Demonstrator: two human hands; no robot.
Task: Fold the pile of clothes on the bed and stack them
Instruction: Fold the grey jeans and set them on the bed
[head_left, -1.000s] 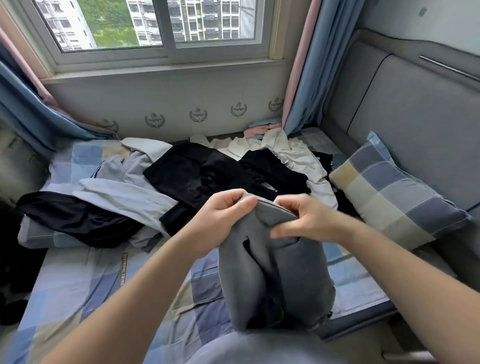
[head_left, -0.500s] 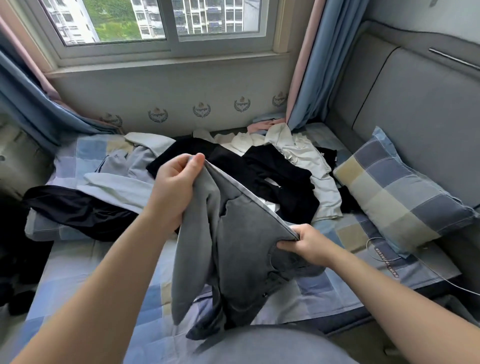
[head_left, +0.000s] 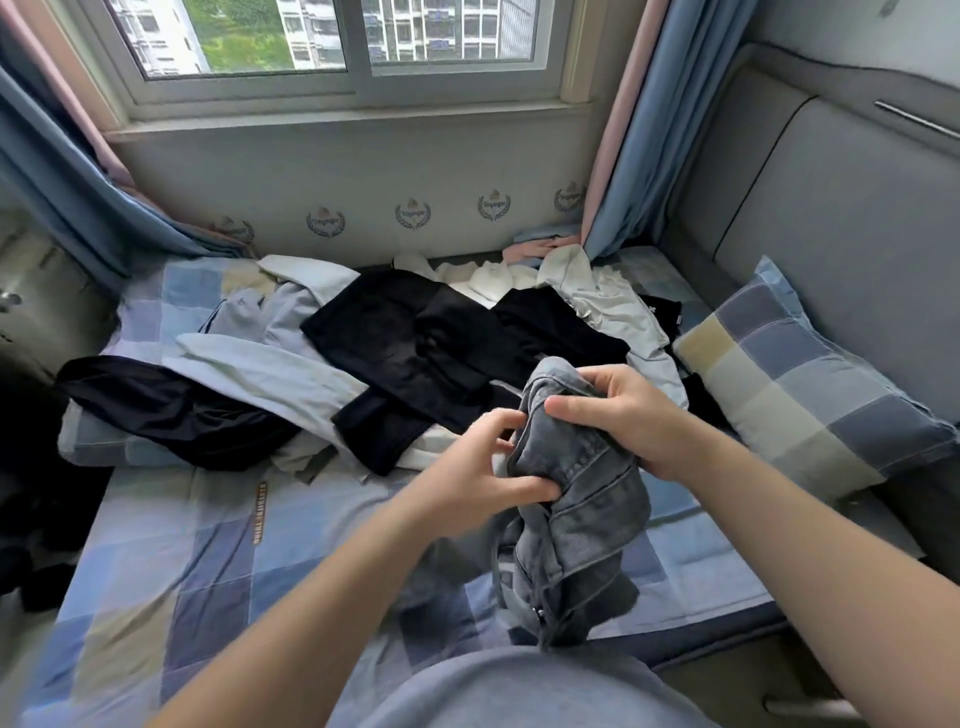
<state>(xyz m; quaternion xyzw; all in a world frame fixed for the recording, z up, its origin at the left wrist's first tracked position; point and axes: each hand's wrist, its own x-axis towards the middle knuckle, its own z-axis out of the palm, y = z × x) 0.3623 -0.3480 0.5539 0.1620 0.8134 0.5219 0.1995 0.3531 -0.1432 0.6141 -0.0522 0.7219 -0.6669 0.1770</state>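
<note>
Grey denim garment (head_left: 582, 499), probably jeans, hangs bunched above the near edge of the bed (head_left: 208, 545). Left hand (head_left: 478, 478) pinches its left fold; right hand (head_left: 628, 415) grasps the top. Pile of clothes (head_left: 415, 353) lies unfolded across the bed's far half. Checked pillow (head_left: 795, 384) at right edge.

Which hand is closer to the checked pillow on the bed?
Right. The right hand grips the grey jeans on the side facing the pillow. The left hand grips them on the opposite side, farther from it.
</note>
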